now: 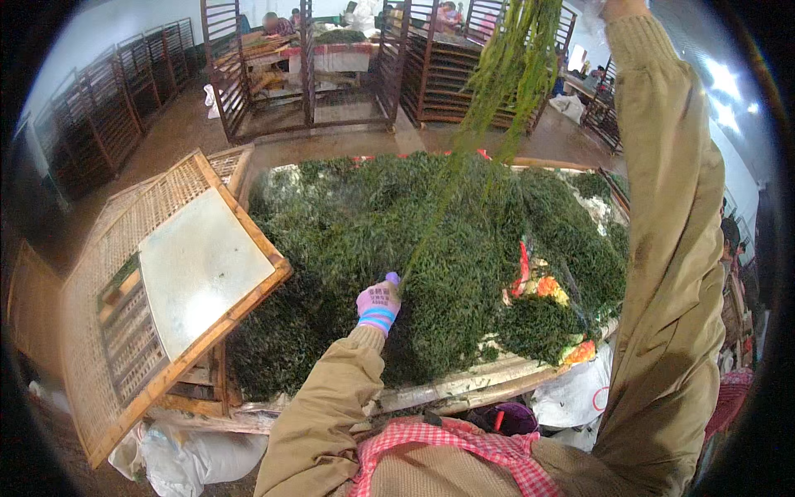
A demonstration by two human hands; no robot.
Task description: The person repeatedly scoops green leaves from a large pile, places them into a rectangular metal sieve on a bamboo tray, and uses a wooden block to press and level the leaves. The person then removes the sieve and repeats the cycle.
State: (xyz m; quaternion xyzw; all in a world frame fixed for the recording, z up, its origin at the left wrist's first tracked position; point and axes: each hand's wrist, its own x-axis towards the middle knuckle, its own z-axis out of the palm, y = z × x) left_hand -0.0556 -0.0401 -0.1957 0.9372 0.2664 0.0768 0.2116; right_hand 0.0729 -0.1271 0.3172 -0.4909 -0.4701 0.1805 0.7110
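My left hand (pixel 379 303), in a pale glove with a purple thumb tip and blue cuff stripes, is over a wide heap of dark green, leafy plant material (pixel 348 223). Its fingers close on a thin green strand (pixel 428 233) that slants up toward the right. From the top edge hangs a long, stringy green bunch (pixel 515 81), blurred at its lower end. My right hand (pixel 623 7) is raised high beside that bunch and holds it up. The frame's top edge cuts off its fingers.
Woven trays with wooden frames (pixel 199 155) lean at left, a pale flat sheet (pixel 205 267) on top. Brightly patterned cloth (pixel 546 287) shows through the heap. White sacks (pixel 199 456) sit below the table. Slatted racks (pixel 397 62) and people at other tables are beyond.
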